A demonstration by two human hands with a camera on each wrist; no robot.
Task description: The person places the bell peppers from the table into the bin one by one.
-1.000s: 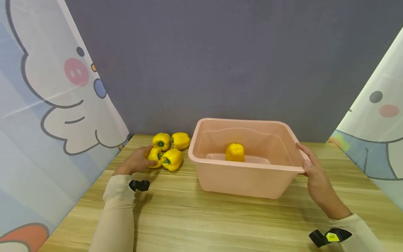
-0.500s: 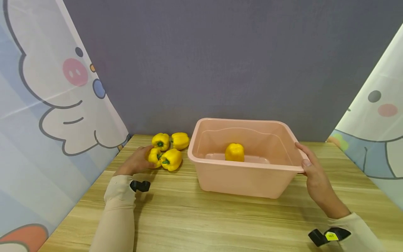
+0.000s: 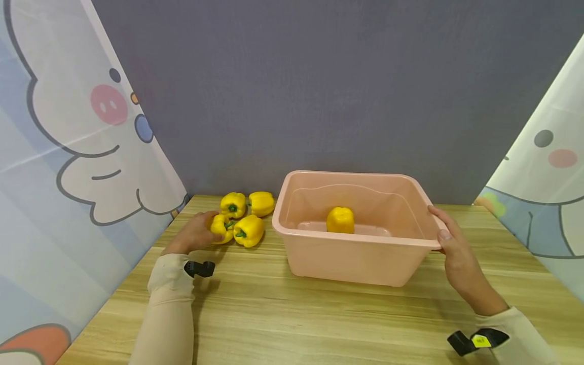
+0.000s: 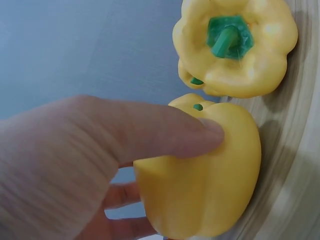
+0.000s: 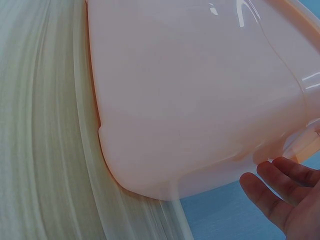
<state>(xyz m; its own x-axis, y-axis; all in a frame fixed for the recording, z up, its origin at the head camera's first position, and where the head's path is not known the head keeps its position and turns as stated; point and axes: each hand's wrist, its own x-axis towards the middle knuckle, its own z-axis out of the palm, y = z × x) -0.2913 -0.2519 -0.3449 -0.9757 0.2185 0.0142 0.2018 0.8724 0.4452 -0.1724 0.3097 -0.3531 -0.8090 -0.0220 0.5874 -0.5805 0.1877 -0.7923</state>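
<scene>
At the left of the head view, my left hand (image 3: 193, 233) grips a yellow bell pepper (image 3: 221, 229). In the left wrist view the thumb (image 4: 195, 137) lies on one side of this pepper (image 4: 205, 185), with fingers behind it. A second pepper (image 3: 249, 231) sits just to its right, and two more, a left one (image 3: 233, 205) and a right one (image 3: 261, 204), lie behind. My right hand (image 3: 461, 261) holds the right end of a pink plastic bin (image 3: 360, 258), thumb on the rim. One yellow pepper (image 3: 340, 220) lies inside the bin.
Everything stands on a wood-grain table (image 3: 292, 324). A grey wall (image 3: 337, 91) rises right behind the bin and the peppers. Panels printed with cartoon figures flank both sides, a left panel (image 3: 68, 192) and a right panel (image 3: 556, 203).
My left hand has shifted slightly left, and the pepper it grips has moved a little left, with its stem turned slightly. My right hand and the bin have barely moved.
</scene>
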